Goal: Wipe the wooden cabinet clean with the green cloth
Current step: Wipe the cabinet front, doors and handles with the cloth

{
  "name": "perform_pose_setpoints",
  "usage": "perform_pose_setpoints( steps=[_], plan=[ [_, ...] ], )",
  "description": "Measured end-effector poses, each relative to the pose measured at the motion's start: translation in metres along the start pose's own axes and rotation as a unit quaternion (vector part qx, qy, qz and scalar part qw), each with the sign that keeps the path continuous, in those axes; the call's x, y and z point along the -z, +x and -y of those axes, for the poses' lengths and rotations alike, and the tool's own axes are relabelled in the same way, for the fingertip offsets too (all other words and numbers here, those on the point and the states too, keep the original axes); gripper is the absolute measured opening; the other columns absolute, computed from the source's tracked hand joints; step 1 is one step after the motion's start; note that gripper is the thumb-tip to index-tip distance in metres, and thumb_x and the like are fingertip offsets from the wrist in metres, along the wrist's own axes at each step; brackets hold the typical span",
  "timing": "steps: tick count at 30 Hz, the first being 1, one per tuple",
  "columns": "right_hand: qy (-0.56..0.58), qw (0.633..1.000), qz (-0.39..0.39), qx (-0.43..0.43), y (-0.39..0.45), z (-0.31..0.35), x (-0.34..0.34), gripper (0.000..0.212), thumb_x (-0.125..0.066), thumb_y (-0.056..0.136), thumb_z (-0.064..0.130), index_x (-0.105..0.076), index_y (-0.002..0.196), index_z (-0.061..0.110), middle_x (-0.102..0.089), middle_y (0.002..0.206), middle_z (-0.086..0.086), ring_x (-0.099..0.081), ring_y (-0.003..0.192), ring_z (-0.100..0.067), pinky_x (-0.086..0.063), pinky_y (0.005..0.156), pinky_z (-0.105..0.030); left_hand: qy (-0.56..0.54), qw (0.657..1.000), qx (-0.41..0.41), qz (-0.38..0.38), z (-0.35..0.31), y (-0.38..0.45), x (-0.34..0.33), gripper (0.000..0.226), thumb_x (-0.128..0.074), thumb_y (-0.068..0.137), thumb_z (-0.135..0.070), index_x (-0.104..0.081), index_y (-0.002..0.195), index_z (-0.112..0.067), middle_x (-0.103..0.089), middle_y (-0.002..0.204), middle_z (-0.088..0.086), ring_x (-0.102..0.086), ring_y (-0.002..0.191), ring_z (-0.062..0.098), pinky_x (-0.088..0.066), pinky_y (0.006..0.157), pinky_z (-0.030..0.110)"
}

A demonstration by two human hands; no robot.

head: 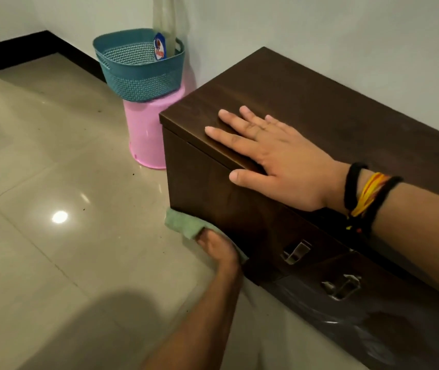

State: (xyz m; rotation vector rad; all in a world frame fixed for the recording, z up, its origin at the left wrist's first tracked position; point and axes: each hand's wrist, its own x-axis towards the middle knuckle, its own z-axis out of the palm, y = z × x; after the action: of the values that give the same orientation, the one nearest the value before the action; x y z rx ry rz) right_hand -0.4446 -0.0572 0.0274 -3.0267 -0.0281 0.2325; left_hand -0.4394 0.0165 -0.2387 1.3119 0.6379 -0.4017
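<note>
A low dark wooden cabinet [319,102] stands against the white wall, with two metal handles on its front. My right hand [274,156] lies flat on its top near the left front corner, fingers spread, thumb over the edge, holding nothing. My left hand [218,249] is down by the cabinet's bottom front edge near the floor, pressing the green cloth [183,222] against the front panel. Part of the cloth is hidden under that hand.
A pink bucket [146,134] stands upside down just left of the cabinet, with a teal perforated basket [138,76] on it that holds a bottle. Glossy beige floor tiles [52,182] stretch to the left. A black skirting runs along the far wall.
</note>
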Motion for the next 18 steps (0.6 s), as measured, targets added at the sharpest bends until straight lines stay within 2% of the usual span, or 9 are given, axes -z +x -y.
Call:
perform_pose_setpoints(
  steps=[2, 4, 6, 8, 12, 14, 15, 16, 18],
  plan=[
    [0.006, 1.000, -0.001, 0.000, -0.001, 0.001, 0.000, 0.066, -0.030, 0.097, 0.061, 0.001, 0.155, 0.053, 0.008, 0.167, 0.016, 0.012, 0.154, -0.011, 0.000, 0.125, -0.044, 0.010, 0.994, 0.105, 0.030, 0.010, -0.039, 0.004, 0.048, -0.025, 0.109, -0.026, -0.037, 0.148, 0.000, -0.041, 0.151, 0.016, -0.040, 0.138, 0.029, -0.031, 0.108, 0.029],
    [0.005, 1.000, -0.005, -0.003, -0.001, 0.001, 0.000, 0.065, -0.030, 0.098, 0.062, 0.001, 0.154, 0.053, 0.008, 0.167, 0.017, 0.012, 0.153, -0.009, -0.002, 0.126, -0.045, 0.019, 0.986, 0.149, 0.068, 0.018, -0.067, 0.006, 0.051, -0.029, 0.108, -0.035, -0.044, 0.144, -0.003, -0.048, 0.145, 0.016, -0.049, 0.127, 0.028, -0.034, 0.101, 0.028],
    [0.005, 1.000, -0.010, -0.004, 0.000, 0.001, 0.000, 0.065, -0.031, 0.098, 0.062, 0.001, 0.154, 0.054, 0.008, 0.167, 0.018, 0.013, 0.153, -0.009, -0.003, 0.126, -0.045, 0.065, 0.990, 0.097, 0.080, 0.011, -0.068, 0.007, 0.058, -0.030, 0.103, -0.047, -0.042, 0.146, -0.010, -0.046, 0.148, 0.008, -0.047, 0.126, 0.025, -0.032, 0.109, 0.033],
    [0.005, 1.000, -0.009, -0.004, 0.001, 0.001, 0.001, 0.065, -0.031, 0.098, 0.061, 0.001, 0.154, 0.053, 0.008, 0.167, 0.018, 0.013, 0.153, -0.009, -0.002, 0.126, -0.045, 0.131, 0.990, 0.022, 0.043, -0.016, -0.045, 0.003, 0.049, -0.029, 0.107, -0.037, -0.033, 0.150, -0.014, -0.040, 0.146, 0.002, -0.042, 0.130, 0.022, -0.027, 0.111, 0.031],
    [0.012, 1.000, -0.005, -0.005, 0.005, 0.003, 0.001, 0.065, -0.032, 0.098, 0.061, -0.001, 0.155, 0.053, 0.007, 0.168, 0.017, 0.012, 0.154, -0.011, -0.001, 0.125, -0.046, 0.082, 0.992, -0.094, 0.015, -0.050, 0.013, 0.001, 0.050, -0.023, 0.108, -0.018, -0.018, 0.153, 0.004, -0.020, 0.161, 0.024, -0.022, 0.148, 0.035, -0.011, 0.118, 0.027],
    [0.008, 1.000, -0.009, -0.004, 0.006, 0.004, -0.001, 0.066, -0.032, 0.098, 0.060, -0.002, 0.155, 0.052, 0.005, 0.168, 0.015, 0.010, 0.154, -0.013, -0.002, 0.125, -0.046, 0.035, 0.996, -0.080, 0.009, -0.040, 0.020, -0.001, 0.047, -0.021, 0.109, -0.012, -0.018, 0.153, 0.005, -0.021, 0.161, 0.023, -0.022, 0.149, 0.034, -0.009, 0.118, 0.012],
    [0.007, 1.000, -0.008, -0.004, 0.005, 0.004, -0.001, 0.066, -0.033, 0.098, 0.060, -0.002, 0.156, 0.051, 0.005, 0.168, 0.014, 0.010, 0.154, -0.013, -0.002, 0.125, -0.046, 0.037, 0.997, -0.068, 0.012, -0.030, 0.008, 0.000, 0.047, -0.022, 0.109, -0.011, -0.018, 0.153, 0.003, -0.023, 0.160, 0.020, -0.024, 0.148, 0.030, -0.010, 0.110, 0.002],
    [0.006, 1.000, -0.008, -0.004, 0.004, 0.004, -0.001, 0.066, -0.033, 0.098, 0.060, -0.003, 0.156, 0.050, 0.004, 0.168, 0.013, 0.009, 0.155, -0.014, -0.002, 0.125, -0.046, 0.042, 0.998, -0.056, 0.003, -0.015, -0.005, 0.001, 0.046, -0.023, 0.109, -0.013, -0.019, 0.154, 0.000, -0.027, 0.158, 0.014, -0.027, 0.145, 0.026, -0.015, 0.104, -0.001],
    [0.008, 1.000, -0.008, -0.003, 0.003, 0.003, 0.000, 0.066, -0.033, 0.099, 0.059, -0.003, 0.156, 0.050, 0.004, 0.168, 0.013, 0.009, 0.155, -0.014, -0.002, 0.125, -0.047, 0.091, 0.995, -0.005, 0.036, -0.008, -0.054, 0.006, 0.054, -0.018, 0.110, -0.031, -0.018, 0.155, -0.001, -0.028, 0.159, 0.014, -0.030, 0.144, 0.025, -0.024, 0.109, 0.017]
  ],
)
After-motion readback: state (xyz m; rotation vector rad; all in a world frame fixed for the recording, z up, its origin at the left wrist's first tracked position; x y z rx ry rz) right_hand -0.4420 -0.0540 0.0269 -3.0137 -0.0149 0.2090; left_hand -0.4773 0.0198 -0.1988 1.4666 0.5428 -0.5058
